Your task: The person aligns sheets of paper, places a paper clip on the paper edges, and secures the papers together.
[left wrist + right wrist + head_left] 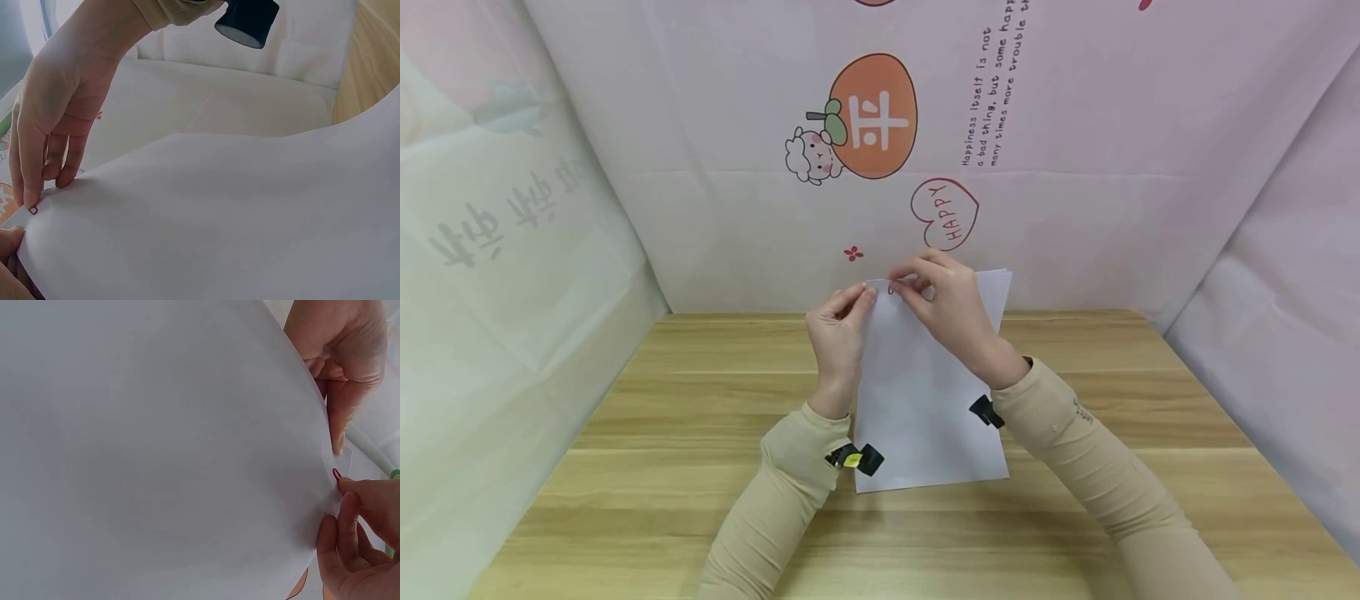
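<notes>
Sheets of white paper stand upright above the wooden table, held by their top edge. My left hand pinches the top left corner between thumb and fingers. Just to its right, my right hand pinches a small red paper clip at the top edge. Only the clip's rounded loop shows on the face of the paper; the rest is hidden by the fingers and behind the sheet. In the left wrist view the right hand reaches down to the clip from above, its fingers behind the paper.
Below the paper lies the wooden table. A white printed cloth hangs behind it, and pale cloth walls stand on both sides. A black wrist camera sits at the right cuff, in front of the paper.
</notes>
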`<state>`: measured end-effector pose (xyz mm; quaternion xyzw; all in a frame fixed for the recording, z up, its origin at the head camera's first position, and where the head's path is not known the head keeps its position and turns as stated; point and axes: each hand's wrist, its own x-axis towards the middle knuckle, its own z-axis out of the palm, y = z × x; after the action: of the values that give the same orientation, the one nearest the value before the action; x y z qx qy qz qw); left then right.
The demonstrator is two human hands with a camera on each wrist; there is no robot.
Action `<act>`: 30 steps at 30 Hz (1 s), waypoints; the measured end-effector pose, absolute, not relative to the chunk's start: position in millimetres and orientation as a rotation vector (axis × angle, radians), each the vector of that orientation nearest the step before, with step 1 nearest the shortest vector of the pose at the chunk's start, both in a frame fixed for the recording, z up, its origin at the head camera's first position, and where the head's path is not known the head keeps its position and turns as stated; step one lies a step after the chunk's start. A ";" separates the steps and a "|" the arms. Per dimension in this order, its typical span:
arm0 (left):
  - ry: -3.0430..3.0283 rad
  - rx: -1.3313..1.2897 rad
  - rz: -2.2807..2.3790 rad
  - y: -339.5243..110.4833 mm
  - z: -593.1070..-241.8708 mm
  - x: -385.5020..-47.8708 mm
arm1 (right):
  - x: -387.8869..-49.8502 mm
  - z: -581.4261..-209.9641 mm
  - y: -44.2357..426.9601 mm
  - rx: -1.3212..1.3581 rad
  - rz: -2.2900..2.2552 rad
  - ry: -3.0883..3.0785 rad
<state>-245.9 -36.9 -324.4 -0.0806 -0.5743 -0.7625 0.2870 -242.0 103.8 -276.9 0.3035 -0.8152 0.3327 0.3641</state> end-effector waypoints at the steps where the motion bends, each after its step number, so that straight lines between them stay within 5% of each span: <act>1: -1.533 -0.214 -2.042 -36.9 -324.2 -245.7 | -242.0 -277.0 103.9 0.781 0.859 -2.095; 30: -1.534 -0.214 -2.031 -37.8 -327.9 -246.1 | -248.4 -287.2 114.7 0.744 0.850 -2.097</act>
<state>-246.1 -37.8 -327.9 -0.0801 -0.5749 -0.7612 0.2894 -248.4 114.7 -287.2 0.2901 -0.8176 0.3313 0.3710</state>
